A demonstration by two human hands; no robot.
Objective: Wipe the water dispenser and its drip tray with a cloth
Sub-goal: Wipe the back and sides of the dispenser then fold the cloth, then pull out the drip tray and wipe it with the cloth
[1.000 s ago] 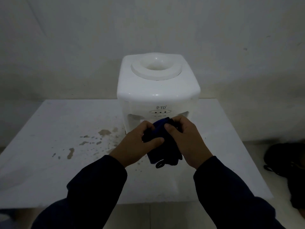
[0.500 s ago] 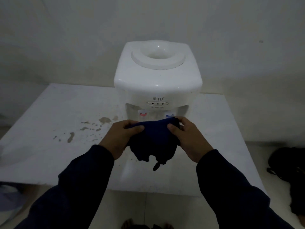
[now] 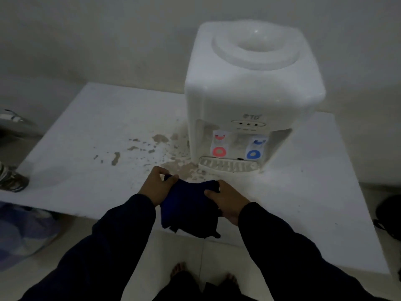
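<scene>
A white tabletop water dispenser [image 3: 249, 92] stands at the back right of a low white table [image 3: 76, 153]. It has a red tap [image 3: 219, 152], a blue tap [image 3: 253, 154] and a slotted drip tray [image 3: 227, 166] at its foot. In front of the tray, above the table's near edge, I hold a dark blue cloth [image 3: 188, 209] between both hands. My left hand [image 3: 157, 187] pinches its upper left corner. My right hand [image 3: 227, 200] grips its right side. The cloth hangs down, apart from the dispenser.
Brown stains [image 3: 156, 142] and flecks mark the table left of the dispenser. A shoe [image 3: 10, 179] lies at the far left, a bluish bag [image 3: 19, 233] on the floor below, a dark object [image 3: 390, 216] at the right. My bare feet [image 3: 180, 272] show on the tiled floor.
The view has shifted left and lower, so the dispenser sits to the right and its taps and drip tray show. My hands drew back from the dispenser's front, spreading the cloth.
</scene>
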